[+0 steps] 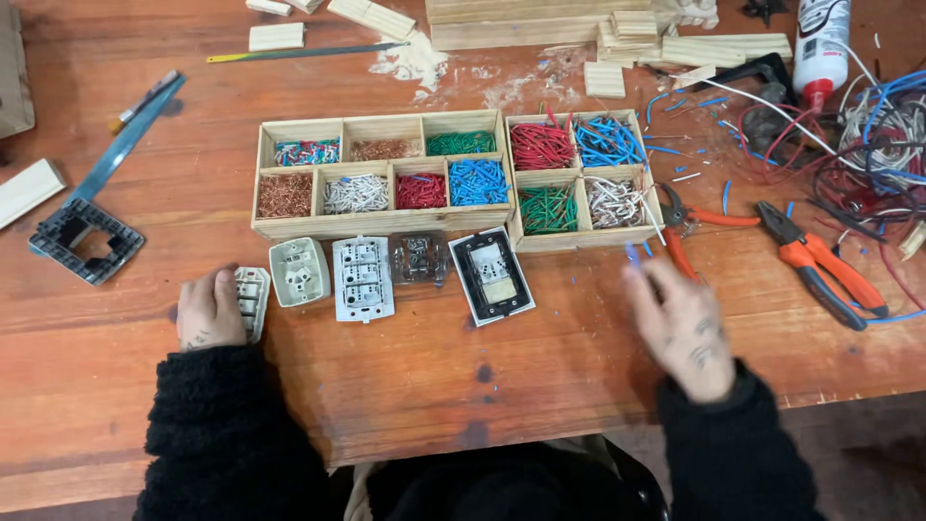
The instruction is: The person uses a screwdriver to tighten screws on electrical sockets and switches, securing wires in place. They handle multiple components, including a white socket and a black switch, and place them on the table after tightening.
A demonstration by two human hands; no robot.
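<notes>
Left hand (pixel 210 311) | rests on white socket module (pixel 253 301) | table's near edge

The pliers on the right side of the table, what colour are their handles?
Orange and black handles on the pliers, clearest in the head view.

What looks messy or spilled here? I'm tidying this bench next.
Pale sawdust lies spilled beside the wooden offcuts at the top, and short blue wire snippets are scattered loose outside the compartmented wooden trays.

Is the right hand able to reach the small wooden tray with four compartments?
Probably yes. The right hand is blurred, just in front of the small wooden tray, with bare table between them; only red-handled cutters lie beside it.
</notes>
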